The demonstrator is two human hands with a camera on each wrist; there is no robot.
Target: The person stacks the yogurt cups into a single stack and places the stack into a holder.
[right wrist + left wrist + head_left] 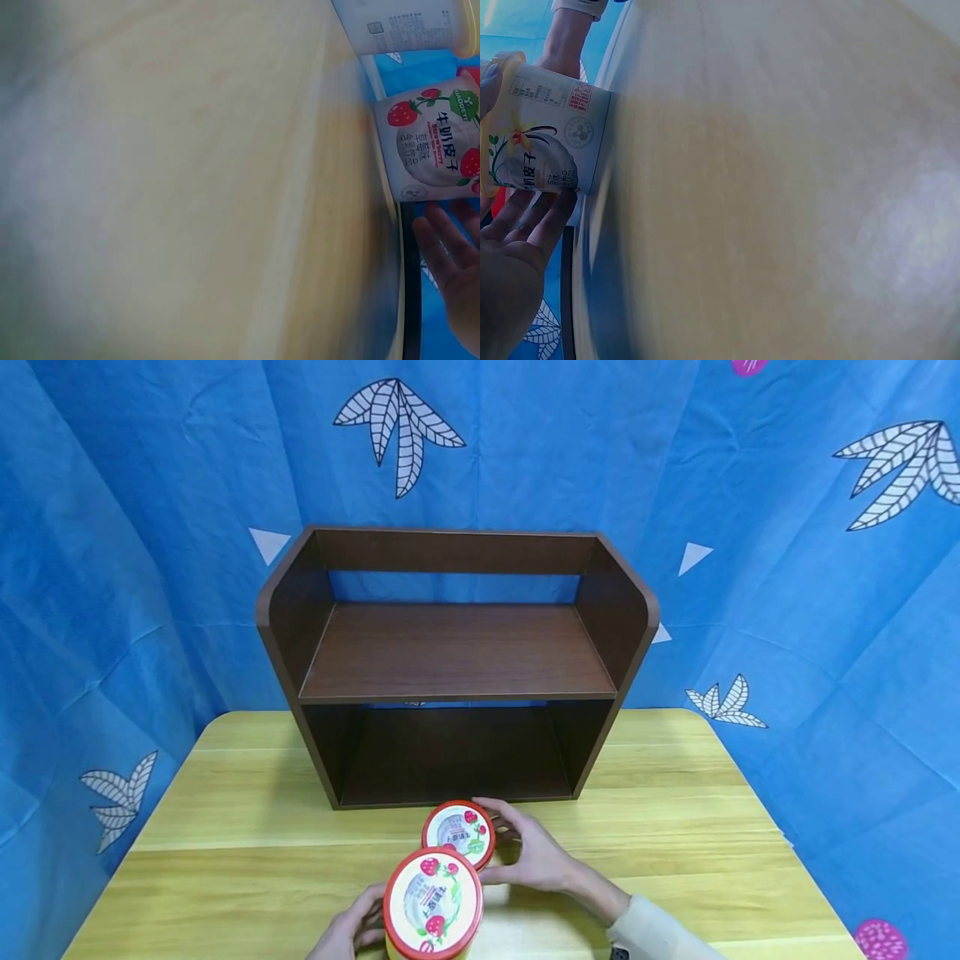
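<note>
Two white tubs with red-rimmed strawberry lids show in the head view. My left hand [351, 927] curves round the left side of the nearer stack, where one strawberry tub [433, 903] sits over a yellow-edged tub. In the left wrist view, thumb and fingers hold that lower white tub [547, 131], which has a pale yellow lid and a flower print. My right hand [536, 856] wraps the right side of the farther strawberry tub [457, 833], by the shelf's front edge. The right wrist view shows fingers against this tub's printed side [431, 146]; its lid is partly cut off.
A dark brown two-tier shelf [457, 652] stands at the back of the wooden table [225, 860]. Its lower compartment [457, 756] opens toward me. A blue patterned cloth [150, 527] hangs behind and along both sides.
</note>
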